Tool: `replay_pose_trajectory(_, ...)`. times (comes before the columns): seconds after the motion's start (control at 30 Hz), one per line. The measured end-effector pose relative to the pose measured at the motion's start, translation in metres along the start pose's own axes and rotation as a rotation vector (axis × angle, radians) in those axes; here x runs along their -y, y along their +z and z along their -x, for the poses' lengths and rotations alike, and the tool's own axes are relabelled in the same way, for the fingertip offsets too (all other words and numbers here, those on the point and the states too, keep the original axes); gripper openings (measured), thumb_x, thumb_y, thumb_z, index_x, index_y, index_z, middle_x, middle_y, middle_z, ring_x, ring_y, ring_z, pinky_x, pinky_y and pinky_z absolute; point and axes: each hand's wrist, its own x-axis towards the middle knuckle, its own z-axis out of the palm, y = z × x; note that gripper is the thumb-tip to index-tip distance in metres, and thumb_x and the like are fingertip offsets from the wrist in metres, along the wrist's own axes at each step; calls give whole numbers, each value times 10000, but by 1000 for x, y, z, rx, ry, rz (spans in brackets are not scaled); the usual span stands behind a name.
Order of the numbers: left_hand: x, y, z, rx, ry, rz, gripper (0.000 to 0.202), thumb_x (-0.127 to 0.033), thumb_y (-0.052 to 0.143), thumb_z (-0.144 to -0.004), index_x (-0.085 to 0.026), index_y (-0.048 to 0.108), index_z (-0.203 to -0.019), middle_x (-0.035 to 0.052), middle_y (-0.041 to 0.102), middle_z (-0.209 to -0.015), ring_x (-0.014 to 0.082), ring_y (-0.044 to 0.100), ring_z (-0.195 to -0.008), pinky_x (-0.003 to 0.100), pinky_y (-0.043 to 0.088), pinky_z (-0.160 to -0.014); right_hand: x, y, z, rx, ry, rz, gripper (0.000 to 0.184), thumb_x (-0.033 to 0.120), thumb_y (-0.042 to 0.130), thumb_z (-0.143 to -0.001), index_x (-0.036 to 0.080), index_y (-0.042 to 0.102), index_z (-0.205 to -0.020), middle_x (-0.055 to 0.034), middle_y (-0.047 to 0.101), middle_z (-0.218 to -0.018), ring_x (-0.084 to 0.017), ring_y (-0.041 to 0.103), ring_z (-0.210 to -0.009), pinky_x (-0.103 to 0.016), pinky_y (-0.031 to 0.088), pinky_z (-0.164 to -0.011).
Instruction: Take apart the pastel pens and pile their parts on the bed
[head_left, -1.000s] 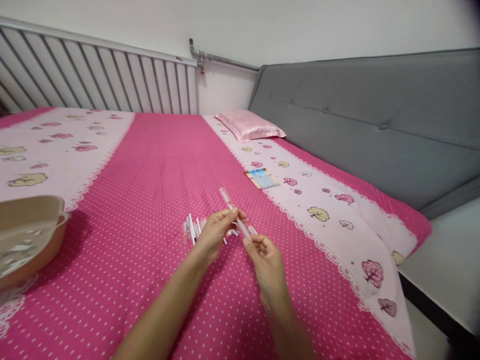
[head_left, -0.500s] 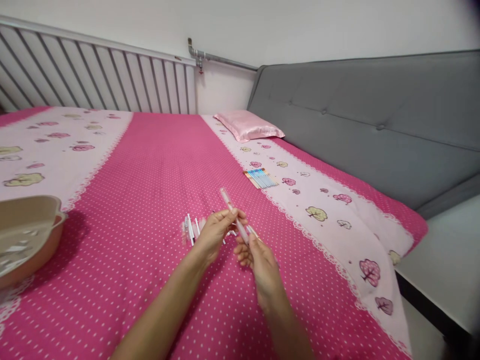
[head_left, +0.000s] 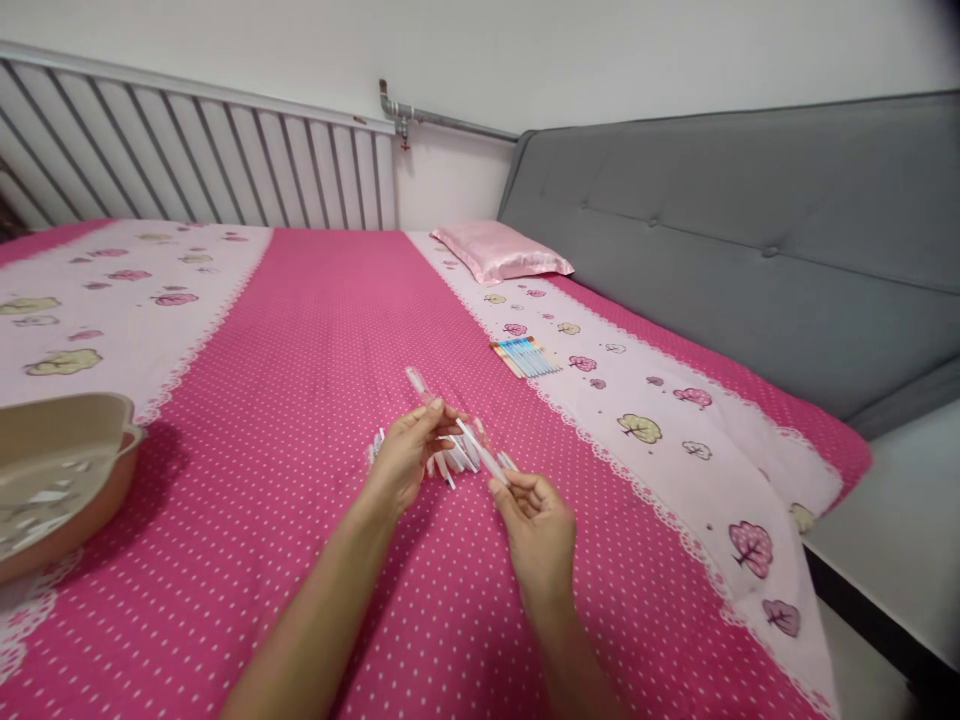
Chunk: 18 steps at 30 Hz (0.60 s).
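My left hand is closed, pinching a slim, clear pinkish pen piece whose far end sticks out beyond the fingers. In my right hand, the thumb and fingertips grip a thin whitish-pink pen part, pointing up and left towards the left hand. A small gap shows between the two pieces. Below and behind the hands lies a loose pile of white and pinkish pen parts, partly hidden by the left hand. Farther right, several blue-and-tan pens lie side by side in a flat row on the bedspread.
A beige basin with white pieces inside stands at the left on the pink dotted bedspread. A pink pillow lies by the grey headboard. Behind the bed are a white radiator and a pipe.
The single slim pen between my hands has come apart in two. My left hand moved left with the clear piece, and my right hand moved slightly right with the whitish part.
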Motion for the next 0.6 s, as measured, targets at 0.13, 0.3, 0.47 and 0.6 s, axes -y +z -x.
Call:
replay_pose_trajectory(0.13, -3, -7, -2, -34, -34, -158, 342, -437, 718, -658, -122, 686, -790, 56, 683, -754, 113, 596, -636, 221, 441, -595, -5, 1, -3, -17, -10, 12, 314, 390, 681, -721, 148, 637, -916, -94, 711, -891, -192, 660, -791, -325, 510, -748)
replay_pose_trajectory(0.3, -2, -6, 1, 90, -215, -375, 324, -413, 722, -656, -94, 686, -700, 41, 638, -583, 77, 509, -466, 212, 391, -504, -9, 4, -5, -36, -21, 61, 316, 398, 671, -725, 145, 640, -911, -86, 709, -848, -190, 658, -738, -315, 519, -684)
replay_pose_trajectory(0.47, 8, 2, 4, 160, -176, -338, 341, -430, 727, -638, -99, 668, -692, 2, 594, -552, 50, 465, -444, 186, 352, -476, -2, 12, -3, 8, -55, 146, 289, 395, 643, -745, 141, 636, -885, -75, 701, -799, -175, 641, -667, -292, 507, -611)
replay_pose_trajectory(0.6, 5, 0, -1, 13, -81, -241, 320, -413, 737, -608, -127, 599, -651, -34, 529, -505, 55, 436, -419, 188, 342, -445, 2, 18, 0, 30, -89, 233, 277, 396, 631, -748, 144, 642, -864, -62, 690, -751, -167, 620, -630, -284, 495, -590)
